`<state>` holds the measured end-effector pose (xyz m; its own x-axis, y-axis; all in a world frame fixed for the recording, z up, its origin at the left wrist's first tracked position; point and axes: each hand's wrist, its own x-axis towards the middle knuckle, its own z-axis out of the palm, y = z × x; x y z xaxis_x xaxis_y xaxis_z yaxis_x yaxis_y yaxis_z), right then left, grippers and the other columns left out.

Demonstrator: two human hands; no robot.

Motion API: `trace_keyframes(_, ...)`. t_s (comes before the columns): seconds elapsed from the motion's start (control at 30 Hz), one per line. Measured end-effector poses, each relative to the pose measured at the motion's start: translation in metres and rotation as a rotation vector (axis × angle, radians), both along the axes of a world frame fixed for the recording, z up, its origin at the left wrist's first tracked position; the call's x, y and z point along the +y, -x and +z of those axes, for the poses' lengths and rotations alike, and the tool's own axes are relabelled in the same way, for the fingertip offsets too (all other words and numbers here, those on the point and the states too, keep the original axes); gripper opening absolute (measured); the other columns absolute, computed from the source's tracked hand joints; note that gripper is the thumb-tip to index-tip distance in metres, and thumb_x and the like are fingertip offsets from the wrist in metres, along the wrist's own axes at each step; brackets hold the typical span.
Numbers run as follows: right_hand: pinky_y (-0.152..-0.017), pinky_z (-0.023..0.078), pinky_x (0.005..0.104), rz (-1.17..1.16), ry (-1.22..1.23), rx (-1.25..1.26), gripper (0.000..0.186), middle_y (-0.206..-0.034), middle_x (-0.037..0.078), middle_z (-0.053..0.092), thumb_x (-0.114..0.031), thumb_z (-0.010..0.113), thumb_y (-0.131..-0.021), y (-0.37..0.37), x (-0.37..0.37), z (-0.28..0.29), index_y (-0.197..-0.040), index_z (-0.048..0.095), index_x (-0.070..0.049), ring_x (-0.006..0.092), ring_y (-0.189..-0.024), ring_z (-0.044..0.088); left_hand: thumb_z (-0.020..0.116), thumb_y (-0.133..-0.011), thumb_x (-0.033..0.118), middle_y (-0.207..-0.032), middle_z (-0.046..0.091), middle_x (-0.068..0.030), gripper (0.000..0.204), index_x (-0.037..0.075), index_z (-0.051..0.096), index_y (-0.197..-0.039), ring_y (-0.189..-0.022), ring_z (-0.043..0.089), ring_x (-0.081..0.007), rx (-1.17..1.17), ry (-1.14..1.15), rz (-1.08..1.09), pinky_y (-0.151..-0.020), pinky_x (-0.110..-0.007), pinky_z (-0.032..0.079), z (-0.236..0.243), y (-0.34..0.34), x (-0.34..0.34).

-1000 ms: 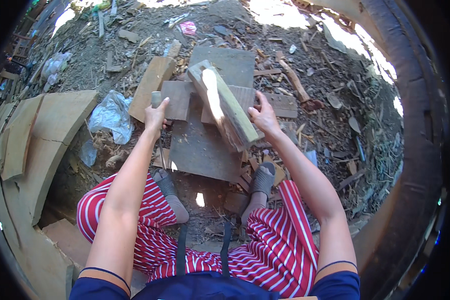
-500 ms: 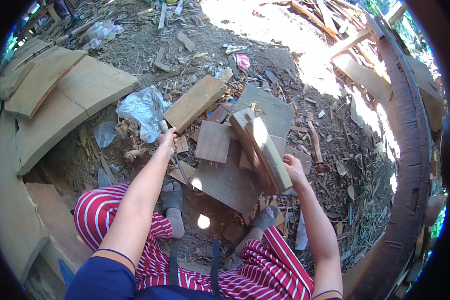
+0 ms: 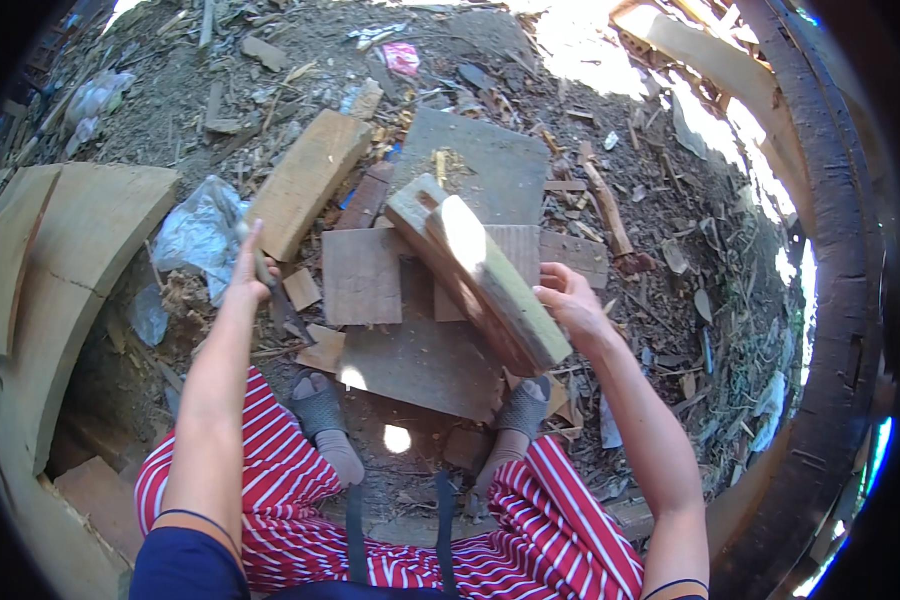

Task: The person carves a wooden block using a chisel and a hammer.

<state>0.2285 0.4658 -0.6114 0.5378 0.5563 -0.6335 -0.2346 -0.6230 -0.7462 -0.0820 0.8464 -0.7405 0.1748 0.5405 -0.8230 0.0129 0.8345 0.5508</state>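
My left hand (image 3: 252, 268) is closed round a long tool (image 3: 290, 315) with a pale handle and a dark shaft pointing down, beside a thick tan board (image 3: 306, 180). My right hand (image 3: 573, 300) has loosely bent fingers apart, at the right edge of the stacked wood; whether they touch it I cannot tell. A long weathered block (image 3: 505, 305), split lengthwise and sunlit on top, lies diagonally over a square wooden piece (image 3: 360, 280) and another short board (image 3: 575, 260), all on a larger grey board (image 3: 415, 365).
Curved planks (image 3: 90, 250) lean at the left beside a crumpled plastic bag (image 3: 195, 235). A dark curved beam (image 3: 825, 330) borders the right. Wood scraps and litter cover the dirt (image 3: 660, 170). My sandalled feet (image 3: 320, 410) stand near the boards.
My left hand and tool have moved left, away from the square piece toward the thick board's outer end. My right hand sits lower in view. The camera's view has shifted between frames.
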Motion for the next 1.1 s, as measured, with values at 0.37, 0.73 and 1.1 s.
trace_keyframes(0.37, -0.083, 0.050, 0.0370, 0.055, 0.076, 0.185, 0.049, -0.120, 0.015, 0.061, -0.014, 0.056, -0.093, 0.001, 0.009, 0.005, -0.139, 0.044, -0.001, 0.0216, -0.109, 0.059, 0.084, -0.067, 0.044, -0.081, 0.053, 0.0007, 0.054, 0.020, 0.054, -0.105, -0.062, 0.048, -0.0093, 0.015, -0.305, 0.016, -0.048, -0.024, 0.034, 0.039, -0.044, 0.007)
trace_keyframes(0.73, -0.093, 0.048, 0.0455, 0.551, 0.011, -1.089, 0.091, -0.129, 0.026, 0.051, -0.053, 0.070, -0.080, 0.070, 0.023, 0.081, -0.148, 0.030, -0.010, 0.0362, -0.113, 0.058, 0.073, -0.078, 0.042, -0.087, 0.062, 0.0018, 0.043, 0.014, 0.058, -0.107, -0.063, 0.054, -0.0059, 0.197, -0.718, -0.318, -0.044, -0.019, 0.032, 0.218, -0.002, 0.037)
trace_keyframes(1.1, -0.091, 0.052, 0.0443, 0.172, -0.222, -0.408, 0.106, -0.126, 0.023, 0.057, -0.021, 0.083, -0.064, 0.006, -0.010, 0.034, -0.151, 0.024, -0.018, 0.0358, -0.105, 0.063, 0.067, -0.085, 0.037, -0.123, 0.060, -0.0074, 0.062, 0.007, 0.046, -0.135, -0.107, 0.062, -0.0214, -0.053, -0.610, -0.266, -0.083, -0.034, 0.055, 0.316, 0.036, -0.066)
